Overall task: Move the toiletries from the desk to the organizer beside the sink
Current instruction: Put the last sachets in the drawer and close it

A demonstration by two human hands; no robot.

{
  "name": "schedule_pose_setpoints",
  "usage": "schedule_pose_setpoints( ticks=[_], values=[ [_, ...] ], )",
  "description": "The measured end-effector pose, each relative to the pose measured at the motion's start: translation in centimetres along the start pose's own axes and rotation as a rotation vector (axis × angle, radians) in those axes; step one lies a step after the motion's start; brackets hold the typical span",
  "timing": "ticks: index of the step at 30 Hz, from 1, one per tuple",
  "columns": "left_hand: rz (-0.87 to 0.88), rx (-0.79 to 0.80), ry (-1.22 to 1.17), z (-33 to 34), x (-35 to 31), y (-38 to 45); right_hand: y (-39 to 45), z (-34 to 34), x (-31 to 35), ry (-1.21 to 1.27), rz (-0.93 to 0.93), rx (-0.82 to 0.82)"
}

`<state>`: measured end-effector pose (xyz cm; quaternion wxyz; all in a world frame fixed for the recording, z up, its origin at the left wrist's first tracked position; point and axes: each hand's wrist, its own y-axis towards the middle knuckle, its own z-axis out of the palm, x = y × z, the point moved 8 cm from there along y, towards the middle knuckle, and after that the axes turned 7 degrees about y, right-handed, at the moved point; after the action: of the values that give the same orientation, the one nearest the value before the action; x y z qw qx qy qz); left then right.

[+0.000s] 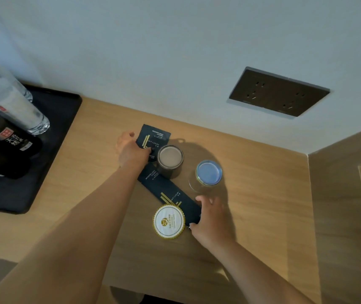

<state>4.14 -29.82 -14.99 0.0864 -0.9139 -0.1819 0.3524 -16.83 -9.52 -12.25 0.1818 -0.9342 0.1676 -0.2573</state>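
We find the left hand (131, 150) gripping the lower left corner of a small dark sachet (153, 137), fingers curled round its edge; the sachet lies flat on the wooden desk (263, 183), touching the near rim of a dark tumbler (170, 161).

The right hand (210, 218) holds the near end of a long dark packet (168, 191), thumb and fingers curled at its right edge. This packet runs diagonally from beneath the left wrist to the right hand and bears gold stripes and the words "LIGHT LUXURY". Its far end lies just beside the base of the dark tumbler.

A round white coaster (168, 221) with a scalloped gold border overlaps the packet's near left corner and sits just beside the right hand.

A clear glass (208, 175) with a bluish bottom stands to the right of the dark tumbler, near the right hand's fingertips but apart from them.

On the left of the desk we note a black tray (50, 150) carrying a clear water bottle (10, 99) and a dark bottle (6, 145) with a red-and-white label. The desk meets a pale wall (175, 51), in which a dark double socket plate (278, 92) is set. A wooden side panel (339, 205) closes the desk on the right.
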Motion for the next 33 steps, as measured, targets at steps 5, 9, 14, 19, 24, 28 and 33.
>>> schedule_pose_setpoints(
  ticks=[5, 9, 14, 19, 24, 28, 33],
  values=[
    [-0.113, 0.061, -0.075, -1.2, 1.8, -1.0, 0.9, 0.4, -0.7, 0.063, 0.063, 0.066],
    [-0.117, 0.028, -0.233, -3.7, 1.7, -3.5, 0.9, 1.0, -0.9, 0.116, 0.093, 0.125],
    [-0.156, 0.005, -0.598, -6.3, 3.1, -8.3, 0.3, 2.6, -1.1, 0.209, 0.13, 0.299],
    [-0.189, 0.003, -0.619, -7.2, 5.3, -11.6, -1.4, 3.1, -0.5, 0.567, 0.254, 0.466],
    [-0.179, 0.015, -0.611, -8.0, 5.4, -14.4, -3.8, 3.3, -0.5, 0.983, 0.44, 0.534],
    [-0.137, 0.025, -0.629, -7.9, 5.1, -16.4, -5.6, 1.6, -1.3, 1.093, 0.433, 0.486],
    [-0.087, 0.053, -0.733, -7.5, 3.2, -18.9, -8.8, -2.7, -3.2, 1.103, 0.36, 0.362]
  ],
)
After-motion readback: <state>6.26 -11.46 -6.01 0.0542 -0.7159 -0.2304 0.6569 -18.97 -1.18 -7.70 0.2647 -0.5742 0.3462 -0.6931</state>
